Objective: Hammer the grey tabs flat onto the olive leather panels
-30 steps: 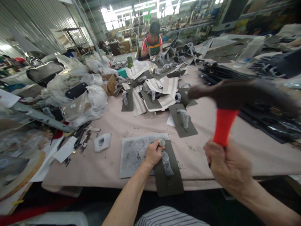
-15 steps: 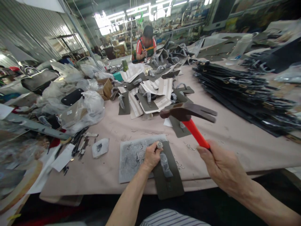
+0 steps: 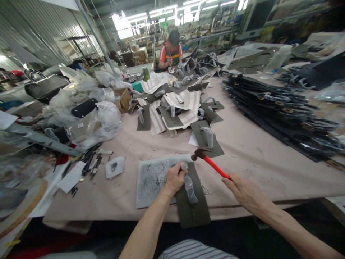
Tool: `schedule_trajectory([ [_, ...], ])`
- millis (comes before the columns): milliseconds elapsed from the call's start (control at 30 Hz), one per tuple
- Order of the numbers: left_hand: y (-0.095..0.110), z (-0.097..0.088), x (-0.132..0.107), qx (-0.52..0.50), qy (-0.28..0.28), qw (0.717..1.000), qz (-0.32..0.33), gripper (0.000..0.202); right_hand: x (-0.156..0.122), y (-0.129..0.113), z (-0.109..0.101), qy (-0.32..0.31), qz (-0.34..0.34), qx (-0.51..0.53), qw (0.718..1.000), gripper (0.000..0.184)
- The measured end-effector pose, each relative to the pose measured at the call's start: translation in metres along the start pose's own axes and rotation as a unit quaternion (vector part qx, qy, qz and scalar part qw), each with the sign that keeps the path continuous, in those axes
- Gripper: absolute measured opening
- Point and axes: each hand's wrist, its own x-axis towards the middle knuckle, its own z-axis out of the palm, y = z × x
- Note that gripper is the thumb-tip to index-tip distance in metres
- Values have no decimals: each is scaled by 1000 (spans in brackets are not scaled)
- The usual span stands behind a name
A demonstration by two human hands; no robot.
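Note:
My left hand [image 3: 175,178] is closed around a short metal punch [image 3: 184,166], whose round top end shows above the fingers. Its lower tip is hidden. Beneath it lies a dark olive panel [image 3: 199,216] with a plastic-wrapped handle [image 3: 190,189], partly over a grey slab [image 3: 151,187] and reaching past the table's front edge. My right hand [image 3: 242,189] grips the red handle of a claw hammer [image 3: 214,167]. The hammer's head is just right of the punch and apart from it. Small metal bits [image 3: 205,189] are scattered right of the panel.
Another olive panel with a wrapped handle [image 3: 198,135] lies beyond the hammer, before a heap of pale and olive panels [image 3: 172,111]. Black pieces are stacked [image 3: 275,111] at right. Tools [image 3: 95,163] and plastic bags [image 3: 107,118] lie left. A person [image 3: 170,52] sits across the table.
The hammer has come down from a raised position and its head is now close to the punch. My left hand, the punch and the panel stay in place.

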Motion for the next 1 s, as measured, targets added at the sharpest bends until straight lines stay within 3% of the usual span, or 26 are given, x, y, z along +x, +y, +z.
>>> schedule_trajectory([
  [100, 1, -2, 0, -18, -8, 1000, -12, 26, 12, 20, 21, -18, 44, -16, 999, 35],
  [167, 3, -5, 0, -39, -24, 999, -18, 39, 16, 21, 33, 48, 40, -86, 994, 32],
  [267, 8, -10, 3, -54, -61, 997, -17, 47, 14, -8, 46, 178, -119, -87, 973, 37],
  [300, 9, -11, 4, -51, -68, 996, -17, 45, 12, -23, 49, 178, -189, -56, 964, 41],
  [367, 10, -13, 7, -39, -68, 997, -15, 38, 9, -53, 57, 121, -300, -7, 946, 50],
  [467, 7, -11, 9, -21, -52, 998, -11, 25, 7, -85, 72, 43, -353, -37, 934, 55],
  [567, 12, -2, 9, -35, 12, 999, -33, 12, 9, -95, 85, 38, -334, -105, 936, 34],
  [700, 50, 4, 22, -75, 168, 983, -16, 9, 11, -99, 90, 72, -290, -151, 942, 22],
  [833, 90, -21, 45, -127, 221, 966, 44, 21, 16, -109, 67, 114, -235, -176, 949, 17],
  [900, 94, -38, 50, -153, 245, 957, 35, 23, 20, -114, 48, 137, -181, -184, 956, 14],
  [1000, 83, -53, 41, -147, 266, 953, 4, 25, 25, -120, 25, 141, -105, -173, 969, 9],
])
